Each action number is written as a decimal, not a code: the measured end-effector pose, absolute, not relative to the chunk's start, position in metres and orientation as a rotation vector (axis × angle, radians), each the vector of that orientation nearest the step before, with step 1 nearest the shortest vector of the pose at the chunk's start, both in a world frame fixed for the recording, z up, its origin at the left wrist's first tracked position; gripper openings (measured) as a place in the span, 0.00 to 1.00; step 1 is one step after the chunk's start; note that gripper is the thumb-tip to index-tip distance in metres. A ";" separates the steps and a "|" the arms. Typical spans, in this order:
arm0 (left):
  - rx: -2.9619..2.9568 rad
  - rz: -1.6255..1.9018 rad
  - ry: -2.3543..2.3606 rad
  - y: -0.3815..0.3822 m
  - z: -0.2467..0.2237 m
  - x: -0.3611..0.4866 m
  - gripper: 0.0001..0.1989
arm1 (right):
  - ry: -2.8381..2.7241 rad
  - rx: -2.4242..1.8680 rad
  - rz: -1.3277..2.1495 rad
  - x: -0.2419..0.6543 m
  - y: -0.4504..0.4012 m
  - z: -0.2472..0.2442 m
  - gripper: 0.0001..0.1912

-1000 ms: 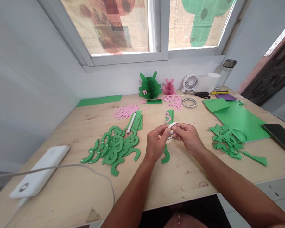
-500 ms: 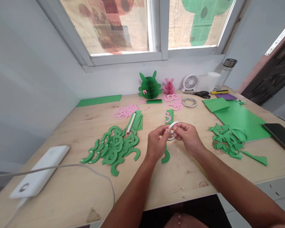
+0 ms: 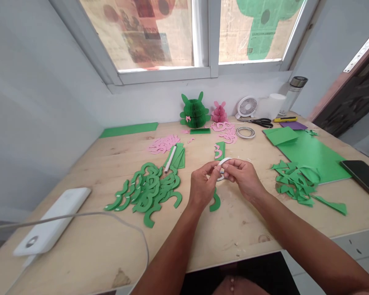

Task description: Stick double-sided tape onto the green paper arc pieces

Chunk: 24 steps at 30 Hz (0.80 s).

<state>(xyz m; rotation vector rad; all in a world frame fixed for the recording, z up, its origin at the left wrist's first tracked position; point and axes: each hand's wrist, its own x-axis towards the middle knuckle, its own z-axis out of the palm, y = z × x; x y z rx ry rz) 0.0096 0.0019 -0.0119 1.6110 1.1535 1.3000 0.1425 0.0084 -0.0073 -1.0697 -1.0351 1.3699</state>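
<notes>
Pinching a white ring [image 3: 225, 161], probably a tape roll, between left hand [image 3: 201, 184] and right hand [image 3: 246, 176], just over the tabletop [image 3: 240, 229]. Both sets of fingertips close on it. Step in hand, we judge: working at the tape's edge; next move calls for fine fingertip control. Below, we note a green curved piece [image 3: 215, 203], partly hidden by our left hand. Leftward: pen [image 3: 170, 159], green pile [image 3: 147, 186]. A cable [image 3: 110, 214] loops near our left forearm [image 3: 178, 237] and might snag.
</notes>
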 end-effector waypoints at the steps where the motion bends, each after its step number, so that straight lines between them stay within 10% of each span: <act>1: 1.624 1.301 1.162 0.002 -0.012 0.010 0.12 | -1.037 -1.076 1.368 0.143 0.009 -0.007 0.12; 24: 1.795 1.291 1.271 -0.004 -0.008 0.014 0.11 | -0.991 -1.123 1.323 0.141 0.008 -0.004 0.09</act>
